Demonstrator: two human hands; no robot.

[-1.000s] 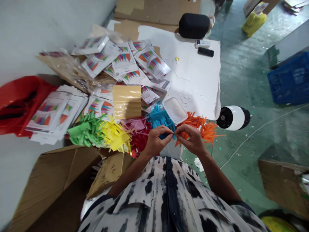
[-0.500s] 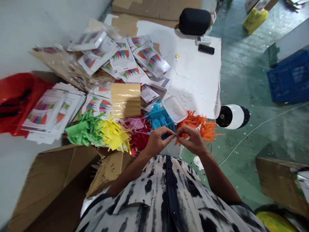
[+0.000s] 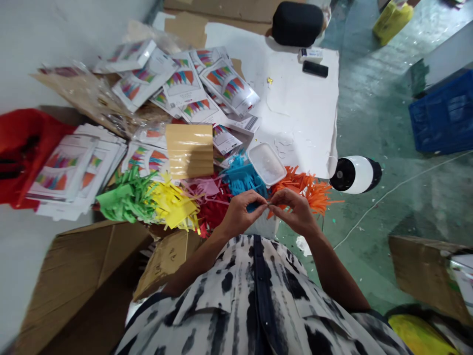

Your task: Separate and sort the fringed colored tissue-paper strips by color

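My left hand point(image 3: 243, 211) and my right hand point(image 3: 294, 211) meet in front of my shirt, thumb and forefinger pinched on each side. What sits between the fingertips is too small to make out. Just beyond the right hand lies orange fringed paper point(image 3: 314, 193). Blue fringed paper point(image 3: 242, 176) is beyond the left hand, beside a white plastic tub point(image 3: 266, 164). Further left are a red fringed bundle point(image 3: 214, 213), a pink one point(image 3: 201, 189), a yellow one point(image 3: 173, 204) and a green one point(image 3: 123, 199).
Printed packets point(image 3: 185, 88) cover the table's left half, near a brown wrapped pad point(image 3: 190, 152). A black case point(image 3: 297, 23) and a black phone-like block point(image 3: 315, 69) lie at the back. Cardboard boxes point(image 3: 84, 276) stand at left; a blue crate point(image 3: 443, 116) is on the floor at right.
Both hands stay together at nearly the same spot, with the right fingers slightly less curled. The view has shifted a little, so the table things appear slightly higher and further left.
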